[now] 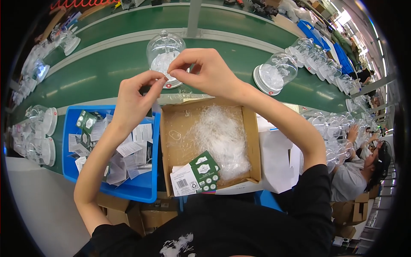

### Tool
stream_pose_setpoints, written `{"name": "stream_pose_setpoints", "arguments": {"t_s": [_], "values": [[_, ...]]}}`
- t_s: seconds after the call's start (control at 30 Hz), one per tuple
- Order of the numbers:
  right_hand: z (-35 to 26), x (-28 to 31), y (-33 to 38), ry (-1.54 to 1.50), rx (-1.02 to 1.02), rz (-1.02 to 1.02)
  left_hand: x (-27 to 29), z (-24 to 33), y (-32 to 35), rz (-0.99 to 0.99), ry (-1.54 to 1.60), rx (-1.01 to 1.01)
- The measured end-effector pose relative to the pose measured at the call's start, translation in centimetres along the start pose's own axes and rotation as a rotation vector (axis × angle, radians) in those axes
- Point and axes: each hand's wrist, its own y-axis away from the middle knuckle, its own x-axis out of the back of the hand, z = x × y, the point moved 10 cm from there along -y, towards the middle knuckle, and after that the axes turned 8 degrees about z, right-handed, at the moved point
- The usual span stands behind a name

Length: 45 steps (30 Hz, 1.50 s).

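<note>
Both of my hands are raised close together over the near edge of the green conveyor. My left hand (136, 95) pinches thumb and forefinger at its tip, and my right hand (209, 72) pinches just above and to the right of it. Whatever lies between the fingertips is too small to make out. Right behind them stands a transparent dome (165, 43) on a white round base, with white filling inside. Below my hands is an open cardboard box (253, 145) holding a heap of transparent thin strands (222, 141) and a green-and-white printed card (204, 171).
A blue bin (153, 188) full of folded labels and cards stands at left. Another dome (276, 73) sits on the conveyor to the right. More domes (40, 145) line the left side. White paper (278, 160) lies beside the box. At far right a person (355, 175) works among domes.
</note>
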Motion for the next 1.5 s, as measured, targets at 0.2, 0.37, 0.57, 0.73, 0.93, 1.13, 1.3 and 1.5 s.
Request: {"name": "stream_pose_setpoints", "arguments": {"t_s": [0.2, 0.37, 0.57, 0.73, 0.93, 1.13, 1.3, 1.5], "values": [[-1.1, 0.5, 0.7, 0.111, 0.119, 0.061, 0.5, 0.8, 0.7, 0.066, 0.120, -0.013], [-1.8, 0.0, 0.9, 0.102, 0.159, -0.003, 0.9, 1.6, 1.0, 0.056, 0.000, -0.098], [-2.0, -1.1, 1.1, 0.094, 0.178, -0.052, 1.2, 1.7, 1.4, 0.048, -0.046, -0.095], [-2.3, -1.4, 1.5, 0.136, 0.217, -0.075, 1.1, 1.9, 1.8, 0.071, -0.013, -0.095], [-2.9, -1.9, 2.2, 0.226, 0.277, -0.098, 1.2, 3.3, 2.0, 0.066, -0.074, -0.231], [-3.1, -1.3, 2.1, 0.151, 0.146, -0.029, 1.2, 2.9, 2.1, 0.016, -0.086, -0.144], [-3.5, -1.2, 2.2, 0.145, 0.148, -0.041, 1.3, 3.7, 2.2, 0.013, -0.077, -0.174], [-4.2, -1.6, 2.4, 0.118, 0.176, -0.036, 1.1, 4.1, 2.7, -0.003, -0.034, -0.165]]}}
